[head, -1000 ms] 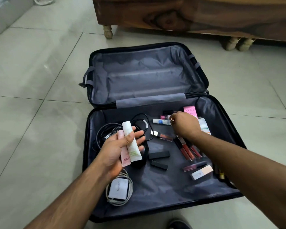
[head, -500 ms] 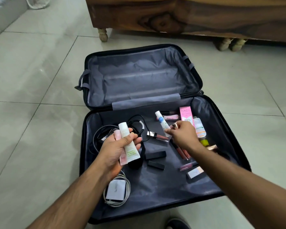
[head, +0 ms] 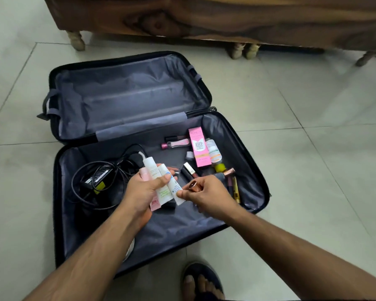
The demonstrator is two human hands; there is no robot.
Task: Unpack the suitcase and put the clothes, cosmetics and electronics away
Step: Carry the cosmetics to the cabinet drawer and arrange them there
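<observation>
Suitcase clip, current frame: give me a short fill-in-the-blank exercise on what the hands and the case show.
1. The left hand holds ____ tubes.
2. The pink box lies in the suitcase half ____ the person.
3. The black cable lies on the person's ____ side of the suitcase.
4. The right hand pinches a tube and holds a ____-coloured cap.

Missing: three; nearer; left; copper

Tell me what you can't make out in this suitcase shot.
Head view only:
- White charger and its coiled cable: mostly hidden under the left forearm.
- Lettering on the tubes in the left hand: too small, partly covered by fingers.
- Rose-gold item in the right hand: only its cap shows.
- Wooden furniture: cut off by the top edge.
</observation>
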